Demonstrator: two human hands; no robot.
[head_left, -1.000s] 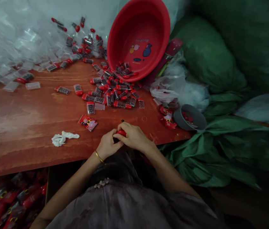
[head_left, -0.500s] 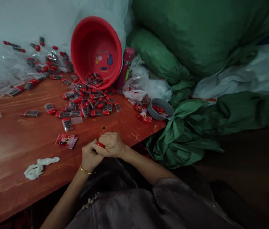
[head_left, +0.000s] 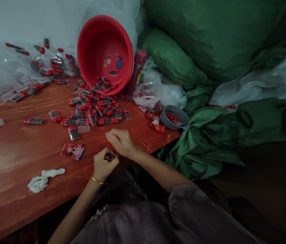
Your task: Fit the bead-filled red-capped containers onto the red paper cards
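Observation:
My left hand [head_left: 104, 165] is wrapped round a small clear container of dark contents [head_left: 109, 156], its uncapped mouth facing up. Just above it, my right hand [head_left: 121, 142] is curled, with a red cap [head_left: 109, 145] partly showing under its fingers. The hands are close together near the table's front edge. Beyond them lies a pile of small clear containers [head_left: 92, 115] with red caps and dark contents. It spills from a red basin [head_left: 104, 51] tipped on its side. A red printed packet [head_left: 72, 150] lies left of my hands.
A crumpled white strip [head_left: 43, 179] lies on the wooden table [head_left: 11, 152]. At the right edge stands a grey bowl [head_left: 174, 117] with red pieces, beside a pink bottle [head_left: 136, 71] and plastic bags. Large green sacks [head_left: 209, 44] fill the right side.
My hands have come apart; the right moved up and away with the red cap, baring the container's open mouth in my left hand. The view has shifted slightly.

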